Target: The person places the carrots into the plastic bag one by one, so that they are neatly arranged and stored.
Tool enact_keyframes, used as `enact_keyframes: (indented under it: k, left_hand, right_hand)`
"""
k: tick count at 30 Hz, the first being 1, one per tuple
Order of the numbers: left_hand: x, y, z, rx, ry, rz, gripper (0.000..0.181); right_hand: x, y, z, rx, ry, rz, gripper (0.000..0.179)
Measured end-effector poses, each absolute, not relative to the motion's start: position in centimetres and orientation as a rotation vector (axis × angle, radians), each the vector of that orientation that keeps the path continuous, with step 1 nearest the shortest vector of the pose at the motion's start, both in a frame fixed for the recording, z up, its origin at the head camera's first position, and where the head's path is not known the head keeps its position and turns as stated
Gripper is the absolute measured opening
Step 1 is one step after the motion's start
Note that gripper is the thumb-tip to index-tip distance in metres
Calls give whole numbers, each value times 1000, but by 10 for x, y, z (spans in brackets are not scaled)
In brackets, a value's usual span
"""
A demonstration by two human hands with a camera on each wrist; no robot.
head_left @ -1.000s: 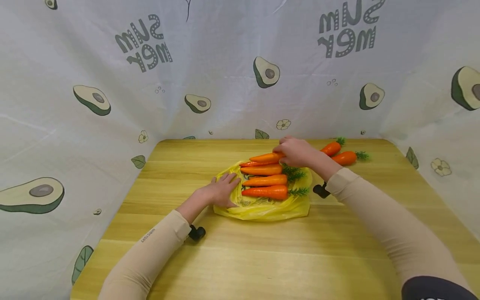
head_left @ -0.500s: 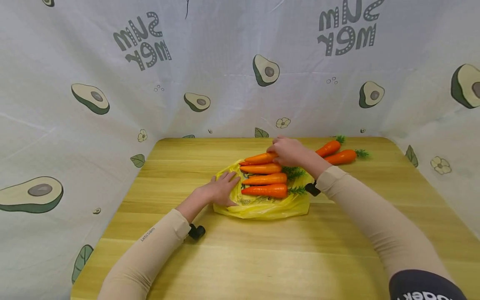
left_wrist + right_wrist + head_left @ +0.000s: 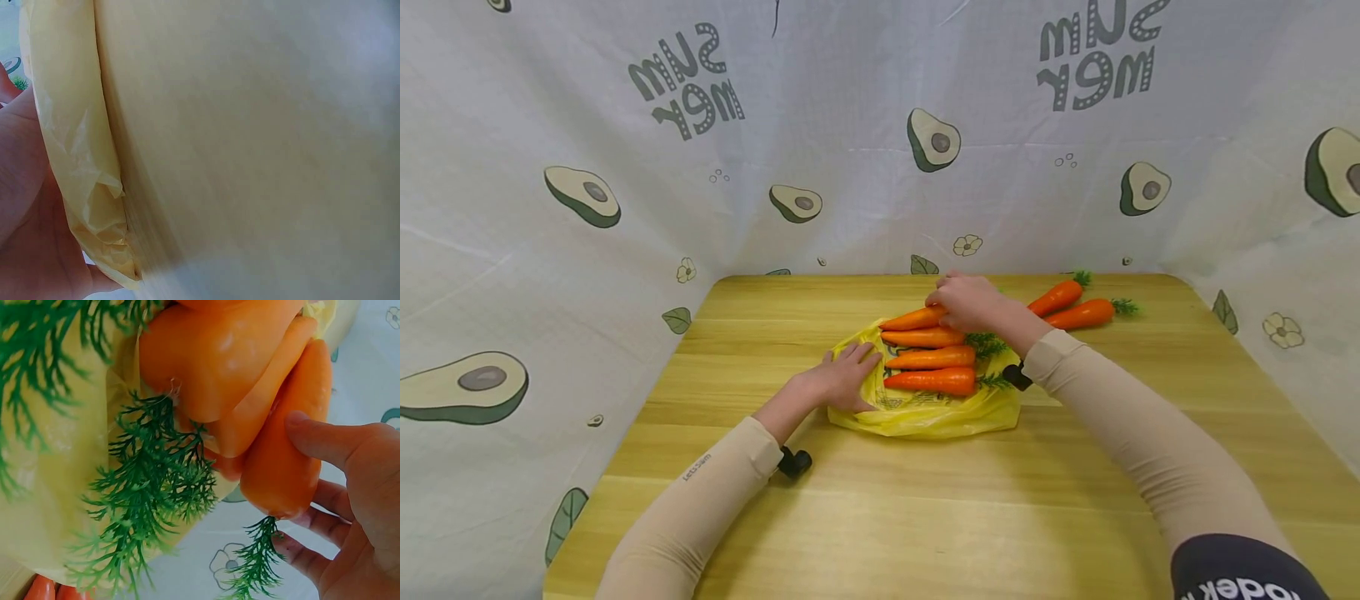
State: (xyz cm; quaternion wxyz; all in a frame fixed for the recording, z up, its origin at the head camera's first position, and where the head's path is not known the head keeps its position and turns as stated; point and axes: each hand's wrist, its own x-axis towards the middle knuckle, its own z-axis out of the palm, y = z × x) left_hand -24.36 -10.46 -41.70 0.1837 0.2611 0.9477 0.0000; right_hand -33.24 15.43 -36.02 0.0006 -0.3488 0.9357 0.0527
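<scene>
A yellow plastic bag lies on the table with several orange carrots on it, their green tops pointing right. At the far side of this row my right hand holds a carrot; in the right wrist view thumb and fingers grip that carrot near its leafy end. The three nearer carrots are the far one, the middle one and the near, redder one. My left hand rests with spread fingers on the bag's left edge, beside the carrot tips.
Two more carrots, one behind and one in front, lie on the table at the back right, partly behind my right arm. A white curtain printed with avocados hangs behind the wooden table.
My right hand has moved left and carried its carrot over to the bag, beside the row. The red carrot tip once visible under it is now covered. My left hand has stayed put.
</scene>
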Motion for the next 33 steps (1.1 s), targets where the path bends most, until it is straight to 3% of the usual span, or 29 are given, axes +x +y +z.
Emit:
enact_keyframes:
  k: [33]
  left_hand:
    - [-242, -102, -414, 716, 2669, -24, 98]
  right_hand:
    - [-331, 147, -361, -1022, 2885, 50, 41]
